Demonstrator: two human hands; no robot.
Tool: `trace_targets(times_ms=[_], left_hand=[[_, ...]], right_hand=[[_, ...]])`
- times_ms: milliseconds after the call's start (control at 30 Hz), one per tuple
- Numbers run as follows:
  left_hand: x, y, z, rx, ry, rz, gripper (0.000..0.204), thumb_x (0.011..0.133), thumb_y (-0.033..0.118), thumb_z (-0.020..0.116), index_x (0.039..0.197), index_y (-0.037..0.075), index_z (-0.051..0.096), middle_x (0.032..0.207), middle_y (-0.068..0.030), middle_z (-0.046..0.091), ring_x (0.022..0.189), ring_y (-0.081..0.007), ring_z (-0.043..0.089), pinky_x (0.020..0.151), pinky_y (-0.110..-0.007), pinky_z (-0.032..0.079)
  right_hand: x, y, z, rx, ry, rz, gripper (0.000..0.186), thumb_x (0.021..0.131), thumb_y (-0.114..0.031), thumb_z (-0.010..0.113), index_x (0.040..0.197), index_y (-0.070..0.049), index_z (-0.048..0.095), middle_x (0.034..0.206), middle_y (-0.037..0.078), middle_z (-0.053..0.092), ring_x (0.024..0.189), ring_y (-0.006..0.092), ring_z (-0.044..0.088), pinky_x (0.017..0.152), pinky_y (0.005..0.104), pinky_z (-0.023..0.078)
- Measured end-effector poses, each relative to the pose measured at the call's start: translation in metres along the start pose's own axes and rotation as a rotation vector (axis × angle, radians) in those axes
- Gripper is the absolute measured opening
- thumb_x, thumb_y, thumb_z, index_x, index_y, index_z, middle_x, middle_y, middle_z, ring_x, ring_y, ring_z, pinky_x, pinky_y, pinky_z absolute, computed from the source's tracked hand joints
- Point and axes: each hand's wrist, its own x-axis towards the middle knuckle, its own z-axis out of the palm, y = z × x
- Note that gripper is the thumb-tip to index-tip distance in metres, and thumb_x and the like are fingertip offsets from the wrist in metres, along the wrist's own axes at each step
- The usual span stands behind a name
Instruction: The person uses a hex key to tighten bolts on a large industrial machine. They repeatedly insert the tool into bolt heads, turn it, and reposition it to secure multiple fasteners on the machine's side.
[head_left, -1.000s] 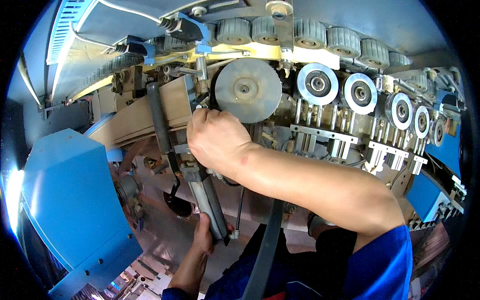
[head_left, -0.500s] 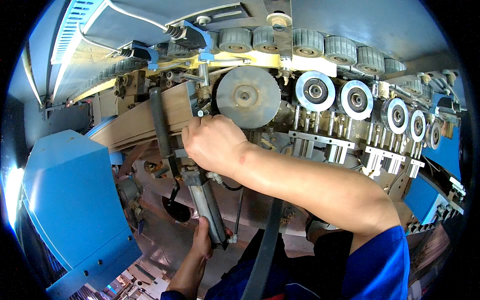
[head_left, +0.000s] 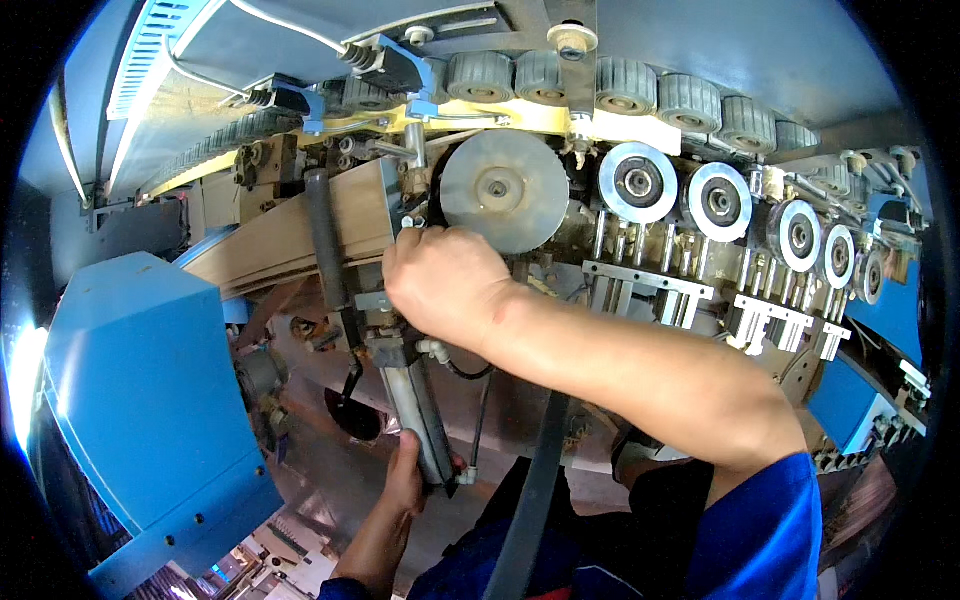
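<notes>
Your right hand (head_left: 445, 285) sits near the middle of the frame, knuckles up and fingers curled tight against the machine just below and left of the large grey metal disc (head_left: 505, 190). What the fingers grip is hidden beneath the hand, so you cannot tell what they hold. Your left hand (head_left: 405, 480) is low in the frame, a little left of centre, wrapped around the lower end of the grey cylinder (head_left: 420, 420), which slants from under your right hand down toward the bottom edge. A black hose (head_left: 325, 240) runs upright just left of your right hand, crossing the tan wooden panel (head_left: 285, 235) that lies tilted across the upper left. To the right of the disc, a row of round steel rollers (head_left: 640, 185) curves off toward the right edge, and above them sits a line of ribbed grey wheels (head_left: 625, 85) along the top. A big blue housing (head_left: 140, 400) fills the lower left of the frame. Your blue sleeve (head_left: 760, 530) shows at the lower right.
</notes>
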Motion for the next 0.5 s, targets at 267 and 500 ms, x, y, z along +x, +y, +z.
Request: trace_targets(times_ms=[267, 500], left_hand=[[0.001, 0.0, 0.001, -0.015, 0.004, -0.009, 0.086, 0.097, 0.08, 0.039, 0.125, 0.0, 0.052, 0.095, -0.0228, 0.071, 0.09, -0.0376, 0.073, 0.078, -0.05, 0.061], [0.002, 0.003, 0.003, -0.007, 0.006, -0.014, 0.087, 0.096, 0.081, 0.042, 0.122, -0.001, 0.056, 0.093, -0.0201, 0.072, 0.088, -0.0328, 0.073, 0.077, -0.046, 0.06]], right_hand=[[-0.001, 0.009, -0.003, 0.018, -0.028, -0.013, 0.011, 0.08, -0.01, 0.063, 0.085, -0.001, 0.066, 0.085, 0.014, 0.066, 0.076, 0.026, 0.072, 0.063, 0.0375, 0.059], [0.007, 0.002, 0.003, -0.022, -0.015, -0.022, 0.011, 0.081, -0.01, 0.062, 0.087, -0.001, 0.066, 0.082, 0.012, 0.067, 0.078, 0.0263, 0.072, 0.064, 0.0363, 0.058]])
